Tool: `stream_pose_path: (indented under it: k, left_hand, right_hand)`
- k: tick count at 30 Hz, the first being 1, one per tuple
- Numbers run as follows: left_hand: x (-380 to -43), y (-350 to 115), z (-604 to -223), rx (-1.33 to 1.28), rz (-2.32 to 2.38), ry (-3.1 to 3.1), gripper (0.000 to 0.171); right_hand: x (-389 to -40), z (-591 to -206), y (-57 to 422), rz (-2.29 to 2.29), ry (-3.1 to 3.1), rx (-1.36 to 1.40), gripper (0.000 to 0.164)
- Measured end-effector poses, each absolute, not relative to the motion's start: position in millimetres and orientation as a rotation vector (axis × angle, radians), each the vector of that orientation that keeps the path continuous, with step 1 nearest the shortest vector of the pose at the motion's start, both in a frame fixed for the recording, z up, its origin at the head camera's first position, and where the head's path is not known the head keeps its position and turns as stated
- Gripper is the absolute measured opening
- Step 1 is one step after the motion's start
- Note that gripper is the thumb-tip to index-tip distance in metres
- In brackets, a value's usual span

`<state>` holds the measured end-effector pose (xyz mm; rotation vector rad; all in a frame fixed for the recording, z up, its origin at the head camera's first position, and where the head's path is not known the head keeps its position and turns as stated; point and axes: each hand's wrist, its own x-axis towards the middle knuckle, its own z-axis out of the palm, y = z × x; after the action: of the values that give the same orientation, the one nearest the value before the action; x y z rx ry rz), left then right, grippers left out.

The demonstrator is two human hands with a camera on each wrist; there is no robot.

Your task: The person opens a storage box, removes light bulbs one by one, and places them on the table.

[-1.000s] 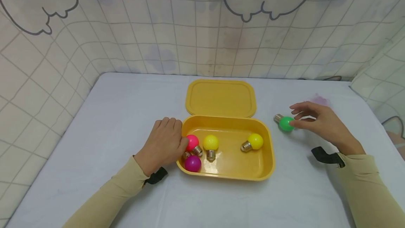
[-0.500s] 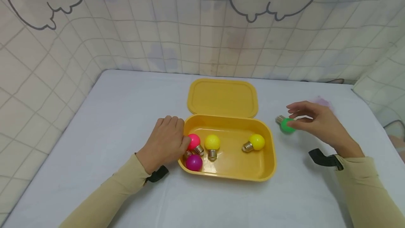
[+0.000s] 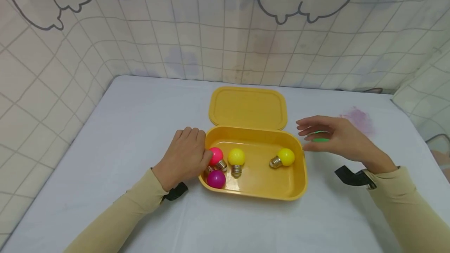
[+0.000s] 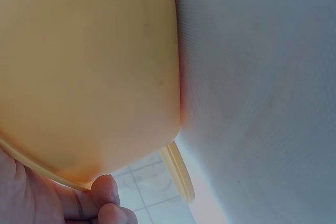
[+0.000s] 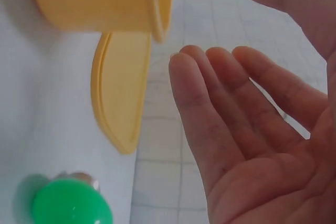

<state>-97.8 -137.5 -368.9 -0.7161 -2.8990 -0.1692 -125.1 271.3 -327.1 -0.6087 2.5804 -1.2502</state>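
My left hand (image 3: pixel 184 157) grips the left rim of the yellow plastic box (image 3: pixel 260 190), thumb inside and fingers outside. Within the box, a pink bulb (image 3: pixel 216 155) and a purple bulb (image 3: pixel 216 179) lie by that hand. A yellow bulb (image 3: pixel 236 157) is beside them, and another yellow bulb (image 3: pixel 286 156) lies toward the right wall. Just off the box's right rim, my right hand (image 3: pixel 334 136) hovers with fingers spread and nothing in its grasp. Below it a green bulb (image 5: pixel 72 203) rests on the cloth, mostly hidden by the hand in the head view.
Behind the box lies its yellow lid (image 3: pixel 248 107), flat on the white cloth (image 3: pixel 151 108). A purple stain (image 3: pixel 359 121) marks the cloth at the right. A tile-patterned sheet (image 3: pixel 228 42) hangs along the back and sides.
My right hand has moved left from the green bulb toward the box's right rim, leaving the bulb on the cloth. My left hand keeps its grip on the box.
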Motion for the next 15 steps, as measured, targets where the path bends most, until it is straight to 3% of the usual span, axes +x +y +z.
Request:
stream_pose_path:
  k: [15]
  left_hand:
    - [-98.4, -137.0, -368.7, -0.72, -0.176, -2.899, 0.024]
  right_hand:
    - [-137.8, -308.2, 235.3, -1.075, 2.317, -0.785, 0.058]
